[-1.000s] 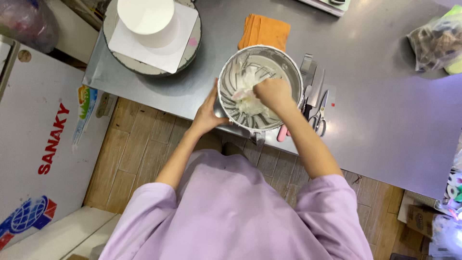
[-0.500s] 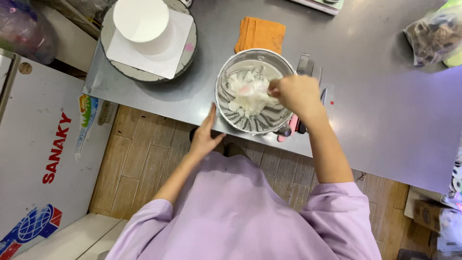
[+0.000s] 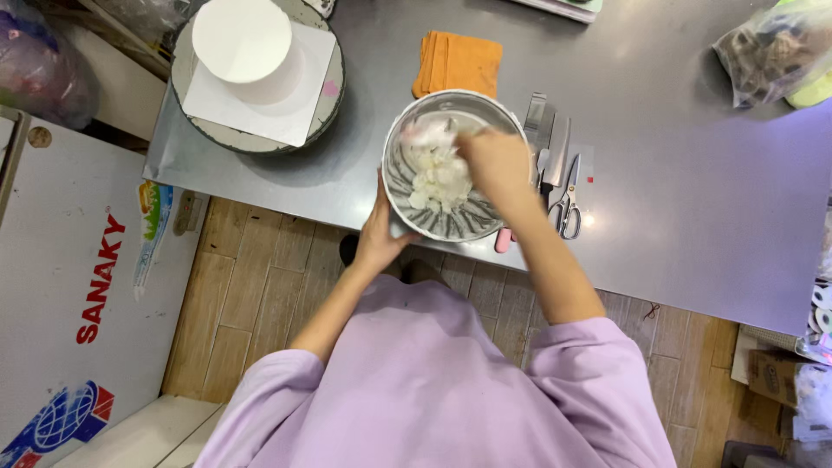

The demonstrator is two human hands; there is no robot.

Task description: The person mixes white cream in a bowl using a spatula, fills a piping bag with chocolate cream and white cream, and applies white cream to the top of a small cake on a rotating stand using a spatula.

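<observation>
Gripping the near-left rim of the metal bowl [image 3: 454, 165], the left hand [image 3: 381, 232] has its fingers spread flat against the bowl's outer wall. Over the bowl's right side sits the right hand [image 3: 494, 160], curled down into it just beside the white cream [image 3: 438, 173]; whether it clasps a tool I cannot tell, the fist hides that. Cream sits heaped in the middle of the bowl, with streaks smeared round the inner wall. The bowl stands at the near edge of the grey steel worktop [image 3: 676, 199].

Just right of the bowl, a cluster of tools: a metal scraper [image 3: 535, 113], a knife [image 3: 557, 149] and scissors [image 3: 569, 204], lying side by side, with a pink handle [image 3: 503, 240] poking out near the bowl's near-right edge. Just beyond the bowl, a folded orange cloth [image 3: 458, 62]. Far left on the worktop, a round white cake [image 3: 247, 48] stands on a white square board [image 3: 299, 104] atop a turntable [image 3: 186, 95]. Far right, a clear plastic bag [image 3: 771, 56] with dark contents. Left of the worktop, a white chest freezer [image 3: 61, 286]; below, wood-look floor [image 3: 234, 295].
</observation>
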